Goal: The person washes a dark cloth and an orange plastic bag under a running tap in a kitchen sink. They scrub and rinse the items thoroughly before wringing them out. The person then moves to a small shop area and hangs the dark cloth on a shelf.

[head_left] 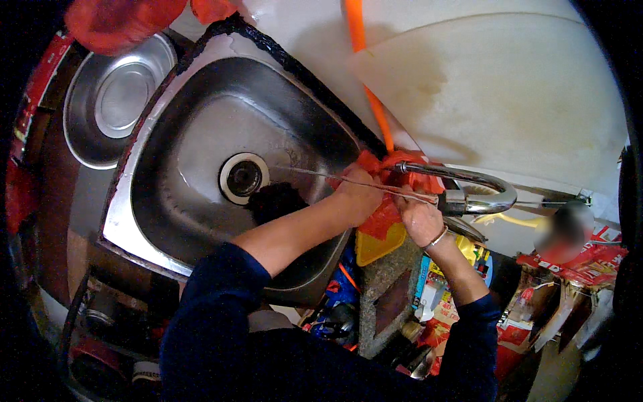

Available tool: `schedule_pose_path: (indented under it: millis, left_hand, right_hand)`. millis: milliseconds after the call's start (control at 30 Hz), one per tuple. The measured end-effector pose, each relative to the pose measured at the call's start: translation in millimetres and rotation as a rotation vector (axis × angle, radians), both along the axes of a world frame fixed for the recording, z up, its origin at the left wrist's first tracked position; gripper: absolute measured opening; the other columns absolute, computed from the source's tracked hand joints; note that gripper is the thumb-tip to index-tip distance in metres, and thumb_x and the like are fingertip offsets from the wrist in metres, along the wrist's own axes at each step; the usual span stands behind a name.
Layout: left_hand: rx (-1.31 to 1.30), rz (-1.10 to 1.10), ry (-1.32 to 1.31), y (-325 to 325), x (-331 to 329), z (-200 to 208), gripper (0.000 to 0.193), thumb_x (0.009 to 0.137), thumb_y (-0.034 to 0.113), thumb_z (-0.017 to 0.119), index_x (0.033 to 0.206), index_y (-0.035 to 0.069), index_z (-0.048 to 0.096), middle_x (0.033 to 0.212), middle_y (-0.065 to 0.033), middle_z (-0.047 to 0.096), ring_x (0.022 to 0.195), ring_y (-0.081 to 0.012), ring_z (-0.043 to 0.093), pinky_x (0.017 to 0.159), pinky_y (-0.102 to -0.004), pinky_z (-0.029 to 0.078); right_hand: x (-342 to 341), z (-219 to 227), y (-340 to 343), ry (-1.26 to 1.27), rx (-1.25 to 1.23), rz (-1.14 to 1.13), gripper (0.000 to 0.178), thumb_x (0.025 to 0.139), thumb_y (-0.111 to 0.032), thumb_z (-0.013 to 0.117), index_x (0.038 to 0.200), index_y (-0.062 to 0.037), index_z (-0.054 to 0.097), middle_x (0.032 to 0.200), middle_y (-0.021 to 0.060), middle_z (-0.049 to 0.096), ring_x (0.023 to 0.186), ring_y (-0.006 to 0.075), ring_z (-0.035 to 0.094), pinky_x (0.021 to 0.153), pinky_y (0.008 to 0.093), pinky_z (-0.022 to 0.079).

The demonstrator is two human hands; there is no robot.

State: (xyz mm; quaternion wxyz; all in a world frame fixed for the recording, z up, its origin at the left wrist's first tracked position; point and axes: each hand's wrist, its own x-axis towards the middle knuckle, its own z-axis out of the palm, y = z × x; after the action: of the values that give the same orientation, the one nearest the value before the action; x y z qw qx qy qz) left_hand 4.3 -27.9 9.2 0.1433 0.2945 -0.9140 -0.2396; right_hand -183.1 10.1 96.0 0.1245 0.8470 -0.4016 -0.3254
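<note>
At the right rim of the steel sink [194,144], my left hand [362,196] is closed on a crumpled red plastic bag [380,222]. My right hand [422,220], with a bracelet at its wrist, grips the same bag from the right; its fingertips are partly hidden. Above both hands arches a chrome faucet [499,192]. A thin stream of water runs from it past my hands toward the drain [244,177]. Whether anything lies inside the bag cannot be seen.
A steel basin [79,127] stands left of the sink, below a red bag [120,23]. An orange hose [375,110] runs down the wall behind. Under my hands is a yellow container [383,248]. Colourful packages [439,291] crowd the right side, near a white board [509,87].
</note>
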Motion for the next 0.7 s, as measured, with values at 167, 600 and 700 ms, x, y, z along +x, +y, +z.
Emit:
schedule_pose_path:
  millis: [167, 600, 700]
  left_hand:
    - [-0.112, 0.100, 0.045, 8.6, 0.3, -6.9, 0.023, 0.077, 0.017, 0.050, 0.092, 0.001, 0.055, 0.073, -0.0112, 0.060, 0.062, -0.0269, 0.060, 0.049, -0.0413, 0.043]
    - [-0.084, 0.054, -0.091, 11.8, -5.6, -0.2, 0.032, 0.078, 0.017, 0.049, 0.104, -0.002, 0.053, 0.084, -0.0168, 0.061, 0.073, -0.0261, 0.061, 0.056, -0.0409, 0.046]
    - [-0.079, -0.017, 0.087, 14.8, -15.0, -16.7, 0.034, 0.080, 0.017, 0.049, 0.110, 0.002, 0.055, 0.109, -0.0138, 0.056, 0.082, -0.0266, 0.061, 0.062, -0.0446, 0.047]
  right_hand:
    - [8.7, 10.8, -4.5, -0.060, 0.153, -0.184, 0.032, 0.074, -0.011, 0.046, 0.103, -0.0013, 0.054, 0.106, 0.0162, 0.052, 0.090, 0.0317, 0.053, 0.073, 0.0423, 0.045]
    - [-16.7, -1.3, -3.3, -0.017, 0.114, -0.176, 0.029, 0.076, -0.011, 0.049, 0.102, -0.0022, 0.059, 0.109, 0.0144, 0.055, 0.085, 0.0280, 0.058, 0.071, 0.0391, 0.048]
    - [-15.2, -2.2, -4.6, -0.073, 0.068, -0.129, 0.030, 0.077, -0.011, 0.050, 0.104, -0.0034, 0.060, 0.111, 0.0122, 0.056, 0.085, 0.0254, 0.060, 0.070, 0.0359, 0.049]
